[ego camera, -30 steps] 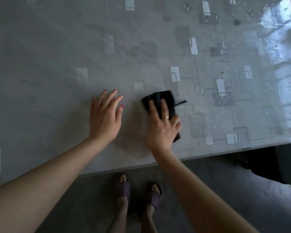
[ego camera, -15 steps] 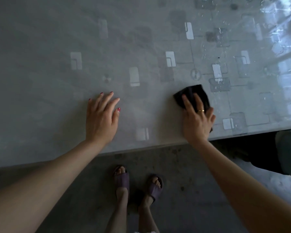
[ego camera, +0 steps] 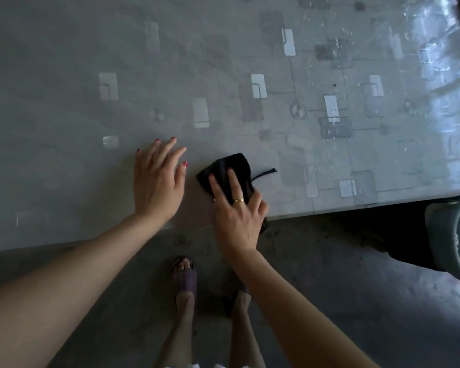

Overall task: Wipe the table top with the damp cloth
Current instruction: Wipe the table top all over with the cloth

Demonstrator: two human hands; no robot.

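One cloth [ego camera: 233, 166], long axis near-far | right hand [ego camera: 237, 221] flat atop | left hand [ego camera: 157, 184] flat

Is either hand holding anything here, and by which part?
The right hand pins the black cloth to the table top, straight fingers pressing on its near half. The left hand rests flat on the table top, holding nothing.

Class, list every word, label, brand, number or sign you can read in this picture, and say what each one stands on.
None can be read.
Table top: only printed rectangles and circles, no letters.
Grey container: pale marks on its side, too blurred to read.
Black cloth: no label shows.
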